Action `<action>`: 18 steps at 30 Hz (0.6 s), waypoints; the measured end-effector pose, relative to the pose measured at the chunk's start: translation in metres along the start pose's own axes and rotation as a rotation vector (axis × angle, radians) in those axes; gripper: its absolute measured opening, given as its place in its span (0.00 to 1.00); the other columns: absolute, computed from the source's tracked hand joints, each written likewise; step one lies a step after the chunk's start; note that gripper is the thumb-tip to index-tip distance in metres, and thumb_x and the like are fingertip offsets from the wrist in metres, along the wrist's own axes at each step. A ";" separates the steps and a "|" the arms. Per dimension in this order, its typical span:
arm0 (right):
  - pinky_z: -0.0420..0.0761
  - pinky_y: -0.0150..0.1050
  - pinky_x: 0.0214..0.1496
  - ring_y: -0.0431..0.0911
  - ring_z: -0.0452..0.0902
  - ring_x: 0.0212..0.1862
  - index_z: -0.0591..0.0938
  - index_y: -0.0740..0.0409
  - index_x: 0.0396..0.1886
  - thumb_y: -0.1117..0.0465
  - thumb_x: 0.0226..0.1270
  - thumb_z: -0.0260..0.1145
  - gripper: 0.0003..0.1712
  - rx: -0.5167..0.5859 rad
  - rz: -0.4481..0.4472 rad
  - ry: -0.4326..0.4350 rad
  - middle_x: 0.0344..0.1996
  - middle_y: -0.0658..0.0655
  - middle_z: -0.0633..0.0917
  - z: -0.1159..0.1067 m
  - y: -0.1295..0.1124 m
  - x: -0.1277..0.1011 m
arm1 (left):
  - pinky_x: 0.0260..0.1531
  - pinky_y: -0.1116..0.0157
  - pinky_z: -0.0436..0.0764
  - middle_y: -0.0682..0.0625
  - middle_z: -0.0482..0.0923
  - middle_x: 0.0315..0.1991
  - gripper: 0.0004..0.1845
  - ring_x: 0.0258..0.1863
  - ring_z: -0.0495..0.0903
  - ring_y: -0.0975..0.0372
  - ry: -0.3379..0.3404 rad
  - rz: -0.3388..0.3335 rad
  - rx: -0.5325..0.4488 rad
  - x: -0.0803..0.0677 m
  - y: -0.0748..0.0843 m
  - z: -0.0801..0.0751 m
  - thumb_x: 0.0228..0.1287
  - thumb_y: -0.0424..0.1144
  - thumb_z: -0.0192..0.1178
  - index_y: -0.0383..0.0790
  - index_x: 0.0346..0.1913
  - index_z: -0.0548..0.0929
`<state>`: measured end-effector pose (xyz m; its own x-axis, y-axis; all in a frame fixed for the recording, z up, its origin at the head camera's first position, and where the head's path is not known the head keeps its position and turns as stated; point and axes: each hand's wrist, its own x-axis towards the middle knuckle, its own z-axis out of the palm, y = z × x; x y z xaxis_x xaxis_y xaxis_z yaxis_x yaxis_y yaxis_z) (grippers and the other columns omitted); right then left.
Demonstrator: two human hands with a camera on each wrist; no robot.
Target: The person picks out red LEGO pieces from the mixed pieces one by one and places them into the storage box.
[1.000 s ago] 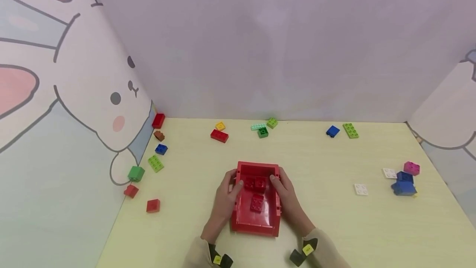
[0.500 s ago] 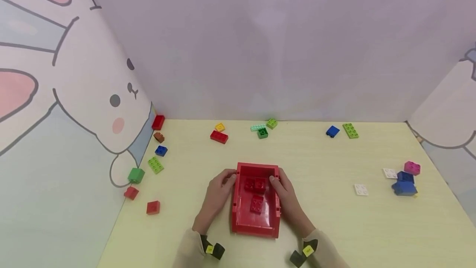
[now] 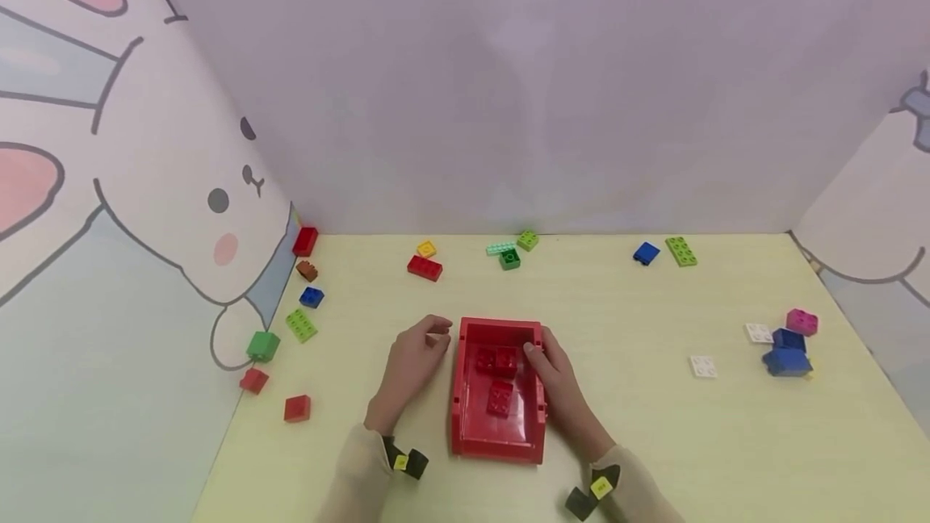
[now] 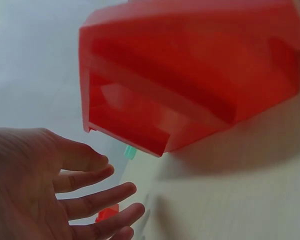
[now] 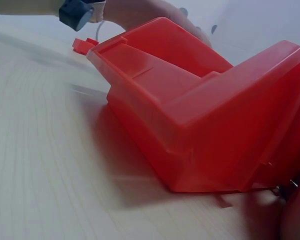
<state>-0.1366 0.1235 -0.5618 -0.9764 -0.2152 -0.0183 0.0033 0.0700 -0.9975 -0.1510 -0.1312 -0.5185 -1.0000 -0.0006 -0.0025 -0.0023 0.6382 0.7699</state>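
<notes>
Red plastic fills the middle of the head view: the red bin [image 3: 498,390] sits on the pale yellow table [image 3: 639,426] right in front of you, with three red bricks [image 3: 499,378] lying inside it. Your right hand [image 3: 555,382] lies along the bin's right wall with the thumb hooked over its rim, which looks like a steadying grip. Your left hand [image 3: 410,366] is just beside the left wall, apart from it, fingers loosely curled round nothing. Loose bricks are scattered along the table's far and left edges, and a blue and pink stack [image 3: 790,345] stands well off to the right.

In the left wrist view, your left hand [image 4: 50,190] hangs slack with fingers spread below the bin [image 4: 190,80], not touching it.

In the right wrist view, the bin [image 5: 205,110] looms close, resting flat on the table [image 5: 50,165]; your gripping fingers barely show here.
</notes>
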 end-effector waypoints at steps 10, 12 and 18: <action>0.83 0.43 0.68 0.49 0.76 0.70 0.68 0.37 0.71 0.45 0.79 0.59 0.25 0.000 0.009 -0.004 0.65 0.47 0.79 -0.001 0.003 0.001 | 0.50 0.53 0.87 0.46 0.88 0.54 0.14 0.51 0.87 0.53 0.061 0.042 0.242 0.019 0.007 -0.017 0.75 0.41 0.62 0.45 0.58 0.84; 0.83 0.44 0.68 0.49 0.75 0.70 0.68 0.37 0.72 0.45 0.79 0.59 0.25 -0.002 0.010 -0.003 0.65 0.47 0.79 -0.001 0.002 0.002 | 0.50 0.53 0.87 0.46 0.88 0.54 0.13 0.51 0.86 0.52 0.081 0.050 0.293 0.024 0.008 -0.020 0.75 0.41 0.62 0.44 0.58 0.84; 0.83 0.43 0.68 0.49 0.76 0.69 0.69 0.38 0.71 0.47 0.79 0.59 0.24 -0.003 0.001 0.006 0.65 0.47 0.79 0.000 0.000 0.001 | 0.44 0.52 0.87 0.45 0.89 0.52 0.13 0.49 0.86 0.49 0.112 0.057 0.358 0.034 0.009 -0.024 0.73 0.39 0.63 0.42 0.57 0.85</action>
<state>-0.1373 0.1236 -0.5620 -0.9776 -0.2096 -0.0188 0.0035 0.0731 -0.9973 -0.1854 -0.1440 -0.4965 -0.9925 -0.0289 0.1188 0.0340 0.8682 0.4951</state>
